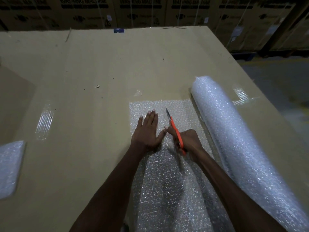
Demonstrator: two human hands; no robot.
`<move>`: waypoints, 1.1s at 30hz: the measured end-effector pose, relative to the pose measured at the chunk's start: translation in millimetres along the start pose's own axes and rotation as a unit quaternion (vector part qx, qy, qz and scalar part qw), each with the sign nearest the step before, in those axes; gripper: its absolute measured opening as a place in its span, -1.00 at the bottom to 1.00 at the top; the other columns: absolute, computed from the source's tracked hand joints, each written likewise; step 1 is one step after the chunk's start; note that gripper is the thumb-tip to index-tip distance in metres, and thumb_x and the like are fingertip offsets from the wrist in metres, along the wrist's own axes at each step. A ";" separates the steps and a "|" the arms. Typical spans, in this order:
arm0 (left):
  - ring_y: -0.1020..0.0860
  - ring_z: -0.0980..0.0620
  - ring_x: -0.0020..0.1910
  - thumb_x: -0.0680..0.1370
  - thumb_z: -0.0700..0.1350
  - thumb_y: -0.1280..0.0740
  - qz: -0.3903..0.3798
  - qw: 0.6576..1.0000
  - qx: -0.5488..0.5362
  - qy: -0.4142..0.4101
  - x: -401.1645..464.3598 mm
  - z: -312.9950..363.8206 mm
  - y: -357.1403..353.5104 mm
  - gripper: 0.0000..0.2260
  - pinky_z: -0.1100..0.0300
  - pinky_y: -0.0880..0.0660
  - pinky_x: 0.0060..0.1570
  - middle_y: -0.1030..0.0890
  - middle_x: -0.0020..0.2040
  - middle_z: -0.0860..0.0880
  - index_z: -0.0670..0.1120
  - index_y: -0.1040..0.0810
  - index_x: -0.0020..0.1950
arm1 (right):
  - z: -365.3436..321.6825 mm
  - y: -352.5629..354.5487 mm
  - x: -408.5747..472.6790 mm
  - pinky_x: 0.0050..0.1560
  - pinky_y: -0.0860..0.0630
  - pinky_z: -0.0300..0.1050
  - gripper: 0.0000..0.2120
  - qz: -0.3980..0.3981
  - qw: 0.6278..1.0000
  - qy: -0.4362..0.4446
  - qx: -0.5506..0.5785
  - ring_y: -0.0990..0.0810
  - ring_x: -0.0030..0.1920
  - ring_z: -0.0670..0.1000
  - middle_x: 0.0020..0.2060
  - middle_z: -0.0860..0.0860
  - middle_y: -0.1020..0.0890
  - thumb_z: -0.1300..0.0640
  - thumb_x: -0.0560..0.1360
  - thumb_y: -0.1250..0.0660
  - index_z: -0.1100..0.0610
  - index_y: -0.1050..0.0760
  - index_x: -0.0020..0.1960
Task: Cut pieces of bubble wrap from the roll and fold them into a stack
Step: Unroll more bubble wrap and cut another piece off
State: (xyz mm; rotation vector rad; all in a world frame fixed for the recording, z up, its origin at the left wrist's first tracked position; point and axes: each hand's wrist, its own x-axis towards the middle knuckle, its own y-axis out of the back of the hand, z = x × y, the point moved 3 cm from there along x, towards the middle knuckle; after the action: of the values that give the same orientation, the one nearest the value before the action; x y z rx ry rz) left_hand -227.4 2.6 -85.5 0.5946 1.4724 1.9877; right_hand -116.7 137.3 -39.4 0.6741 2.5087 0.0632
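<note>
A sheet of clear bubble wrap [167, 164] lies flat on the wide brown cardboard worktop [92, 72], running from the near edge of the view away from the person. On its right side it joins the thick white roll of bubble wrap [234, 131], which lies just beside it along the same direction.

The left hand [148, 131] rests palm down on the sheet, fingers straight and close together, thumb spread out to the right; this grip is flat and holds nothing. The right hand [187, 141] has its fingers curled around the orange handle of a utility knife [175, 131], with the index finger stretched along the handle. The grey blade points away from the person, over the sheet. If the tip touches the wrap, I cannot tell. Both forearms come in from the bottom edge and cover part of the sheet.

At the left edge lies a folded pile of bubble wrap [10, 166], partly cut off by the frame. Behind the worktop stands a dark row of cardboard boxes [133, 12] with the words "WASHING MACHINE" printed on them.
</note>
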 end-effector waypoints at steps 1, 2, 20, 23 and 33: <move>0.16 -0.01 0.62 0.55 0.36 0.25 0.001 1.000 -0.002 0.001 0.0 0.4 0.6 -0.17 -0.04 0.26 0.54 0.09 0.65 -0.11 -0.17 0.06 0.64 | -1.1 0.1 0.4 -0.50 -0.31 -0.18 -0.45 -0.003 1.000 0.000 0.004 -0.39 -0.59 0.04 -0.54 0.18 -0.48 -0.23 0.28 -0.64 0.17 -0.52 -0.52; 0.16 -0.01 0.62 0.54 0.37 0.26 0.003 1.000 -0.004 0.002 0.0 0.8 0.8 -0.17 -0.04 0.26 0.54 0.10 0.65 -0.11 -0.17 0.06 0.64 | -1.0 0.3 0.9 -0.51 -0.30 -0.20 -0.46 -0.005 1.000 0.001 0.007 -0.37 -0.60 0.03 -0.54 0.18 -0.48 -0.21 0.29 -0.63 0.18 -0.52 -0.52; 0.22 -0.04 0.61 0.54 0.37 0.21 0.002 1.000 0.010 0.028 0.8 -3.3 -4.9 -0.16 -0.05 0.27 0.55 0.18 0.63 -0.14 -0.20 0.12 0.63 | -24.6 -6.1 14.6 -0.53 -0.30 -0.22 -0.52 -0.046 0.998 -0.017 0.048 -0.36 -0.60 0.02 -0.51 0.16 -0.49 -0.13 0.37 -0.62 0.24 -0.55 -0.39; 0.22 -0.03 0.61 0.54 0.36 0.20 0.004 1.000 0.012 0.026 0.1 -2.9 -3.5 -0.16 -0.04 0.28 0.55 0.18 0.63 -0.14 -0.19 0.13 0.63 | -25.1 -5.8 11.6 -0.54 -0.27 -0.23 -0.51 -0.045 0.997 -0.018 0.051 -0.35 -0.61 0.01 -0.52 0.14 -0.48 -0.15 0.37 -0.60 0.24 -0.55 -0.37; 0.19 -0.11 0.61 0.57 0.37 0.15 0.024 0.999 0.014 0.037 -2.5 -2.9 -5.3 -0.17 -0.06 0.29 0.54 0.14 0.64 -0.14 -0.20 0.09 0.63 | -30.0 -11.3 8.9 -0.57 -0.26 -0.26 -0.51 -0.026 0.999 -0.018 0.042 -0.36 -0.62 -0.01 -0.52 0.12 -0.51 -0.16 0.39 -0.59 0.27 -0.58 -0.32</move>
State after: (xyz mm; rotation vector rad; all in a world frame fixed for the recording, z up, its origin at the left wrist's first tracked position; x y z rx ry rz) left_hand -226.4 0.0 -91.4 0.5793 1.5453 2.0491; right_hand -143.7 134.4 -20.1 0.6363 2.5038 -0.0737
